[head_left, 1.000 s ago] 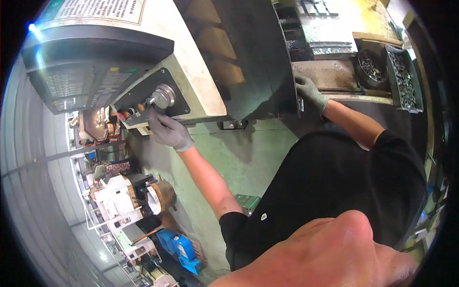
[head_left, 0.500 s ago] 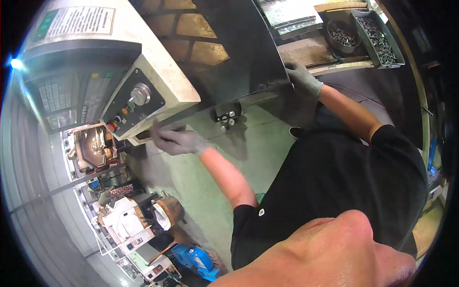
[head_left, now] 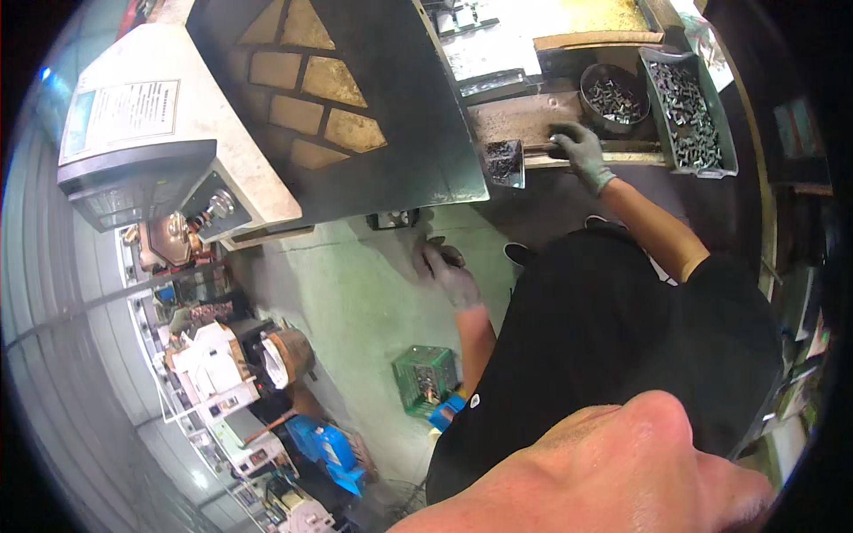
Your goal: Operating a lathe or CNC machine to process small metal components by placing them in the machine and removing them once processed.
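My right hand [head_left: 582, 155], in a grey glove, is over the front edge of the workbench [head_left: 533, 115]. Its fingers are bent, with a small pale spot at the tips that I cannot make out. Beside it stands a round bowl [head_left: 613, 96] of small metal parts, and on its other side a small tray [head_left: 505, 164] of dark bits. My left hand [head_left: 451, 274], also gloved, hangs in the air over the green floor, below the dark machine door [head_left: 418, 115]. Its fingers look curled but are blurred, so any hold is unclear.
A long grey bin [head_left: 647, 98] full of metal parts is at the bench's right. The machine's control panel [head_left: 213, 209] juts out at left. A green crate [head_left: 425, 377] stands on the floor near my left arm, with blue containers [head_left: 329, 453] and other machines farther left.
My right hand has left the door's edge and moved over the bench. My left hand has come away from the control panel toward my body. The view has shifted, showing more bench and the green crate.
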### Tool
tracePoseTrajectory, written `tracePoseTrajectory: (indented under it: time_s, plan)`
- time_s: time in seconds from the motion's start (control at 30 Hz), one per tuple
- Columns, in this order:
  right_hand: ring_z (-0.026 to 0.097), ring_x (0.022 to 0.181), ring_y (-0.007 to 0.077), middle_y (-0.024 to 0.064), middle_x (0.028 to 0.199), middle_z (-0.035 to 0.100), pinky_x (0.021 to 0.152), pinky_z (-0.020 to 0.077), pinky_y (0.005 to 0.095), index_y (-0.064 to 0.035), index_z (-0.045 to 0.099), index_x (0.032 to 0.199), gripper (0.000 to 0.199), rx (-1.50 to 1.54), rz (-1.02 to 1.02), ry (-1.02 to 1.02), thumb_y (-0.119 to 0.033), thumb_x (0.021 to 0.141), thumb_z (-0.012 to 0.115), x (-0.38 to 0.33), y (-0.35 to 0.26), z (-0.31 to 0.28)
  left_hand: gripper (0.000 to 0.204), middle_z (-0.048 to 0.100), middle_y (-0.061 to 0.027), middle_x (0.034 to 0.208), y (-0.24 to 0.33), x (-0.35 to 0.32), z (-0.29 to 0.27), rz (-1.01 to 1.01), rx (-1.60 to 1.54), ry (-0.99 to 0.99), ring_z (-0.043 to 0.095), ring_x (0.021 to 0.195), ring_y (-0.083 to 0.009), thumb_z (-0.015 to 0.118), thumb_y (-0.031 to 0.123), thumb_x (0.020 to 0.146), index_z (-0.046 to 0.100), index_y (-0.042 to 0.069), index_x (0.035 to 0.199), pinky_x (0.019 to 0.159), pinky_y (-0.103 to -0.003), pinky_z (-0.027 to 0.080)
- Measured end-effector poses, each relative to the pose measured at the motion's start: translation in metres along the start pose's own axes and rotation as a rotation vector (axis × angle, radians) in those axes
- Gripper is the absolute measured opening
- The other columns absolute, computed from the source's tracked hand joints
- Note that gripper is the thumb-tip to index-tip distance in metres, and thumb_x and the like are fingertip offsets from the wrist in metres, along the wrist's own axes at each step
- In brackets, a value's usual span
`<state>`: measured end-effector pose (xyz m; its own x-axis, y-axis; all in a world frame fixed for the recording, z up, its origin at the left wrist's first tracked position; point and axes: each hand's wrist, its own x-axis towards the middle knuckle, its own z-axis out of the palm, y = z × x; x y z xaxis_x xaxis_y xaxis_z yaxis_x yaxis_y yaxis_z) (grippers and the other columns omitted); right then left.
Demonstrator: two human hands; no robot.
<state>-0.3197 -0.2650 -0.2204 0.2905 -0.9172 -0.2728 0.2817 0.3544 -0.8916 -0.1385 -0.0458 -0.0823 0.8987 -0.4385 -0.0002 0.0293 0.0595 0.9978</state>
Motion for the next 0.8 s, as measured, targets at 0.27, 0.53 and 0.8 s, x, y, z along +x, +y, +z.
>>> tracePoseTrajectory:
  time_s: [0.27,0.53,0.8]
  plan:
    - [0.062,0.096,0.0165,0.0113,0.105,0.066,0.084,0.0506,0.0295,-0.0039,0.060,0.119,0.032,-0.366,-0.211,0.224,-0.010,0.088,0.060,0.087,0.013,-0.152,0.021,0.063,-0.0120,0.099,-0.117,-0.094,-0.066,-0.303,-0.587,-0.022,0.058,0.084,-0.0206,0.059,0.011,0.089,0.059,-0.002,0.106,0.078,-0.030,0.049]
    - [0.059,0.090,0.0132,0.0071,0.103,0.066,0.084,0.0469,0.0279,-0.0027,0.061,0.118,0.034,-0.393,-0.157,-0.175,-0.024,0.092,0.059,0.022,-0.039,-0.123,0.035,0.057,-0.0194,0.125,-0.125,-0.153,-0.058,-0.424,-0.389,0.152,0.053,0.118,-0.0227,0.053,0.003,0.092,0.049,-0.007,0.125,0.092,-0.030,0.046]
    - [0.054,0.103,0.0177,0.0088,0.112,0.061,0.089,0.0426,0.0334,-0.0018,0.057,0.120,0.034,-1.046,-0.070,-0.483,-0.024,0.096,0.049,-0.075,-0.001,-0.115,0.045,0.050,-0.0214,0.131,-0.136,-0.200,-0.112,-0.412,-0.766,0.079,0.054,0.112,-0.0279,0.050,0.001,0.089,0.041,-0.003,0.133,0.094,-0.035,0.046]
